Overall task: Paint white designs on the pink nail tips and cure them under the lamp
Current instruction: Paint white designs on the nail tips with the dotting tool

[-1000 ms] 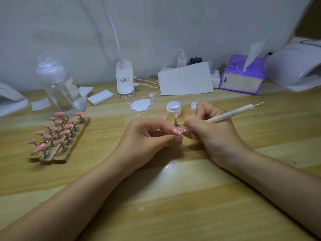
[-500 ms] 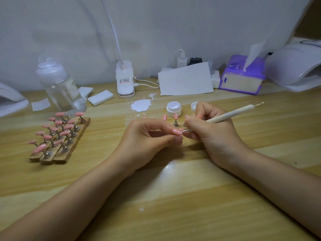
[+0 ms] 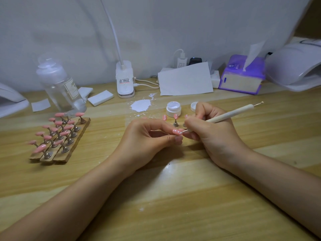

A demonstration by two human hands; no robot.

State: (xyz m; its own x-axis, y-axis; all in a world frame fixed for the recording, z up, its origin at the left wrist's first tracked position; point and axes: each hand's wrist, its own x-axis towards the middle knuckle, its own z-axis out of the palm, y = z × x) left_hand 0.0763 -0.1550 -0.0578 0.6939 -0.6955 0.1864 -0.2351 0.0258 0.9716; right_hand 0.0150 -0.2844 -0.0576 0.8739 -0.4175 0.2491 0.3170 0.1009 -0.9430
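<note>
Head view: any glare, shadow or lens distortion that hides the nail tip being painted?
Head view: glare patch on the table between the wrists, soft shadow under the left hand and right hand; wide-angle bending at the edges; the held nail tip stays sharp, white dots legible.

A pink nail tip (image 3: 176,132) bearing a few white dots lies level in the grip of the left hand (image 3: 147,141), the dotting tool's (image 3: 229,115) metal point touching its right end. Behind it, three dotted tips (image 3: 175,116) stand upright on small metal stands; the rightmost is half hidden. Plain pink tips (image 3: 57,131) fill a wooden holder (image 3: 69,150) at left. The white nail lamp (image 3: 295,70), probably the curing lamp, sits at far right.
</note>
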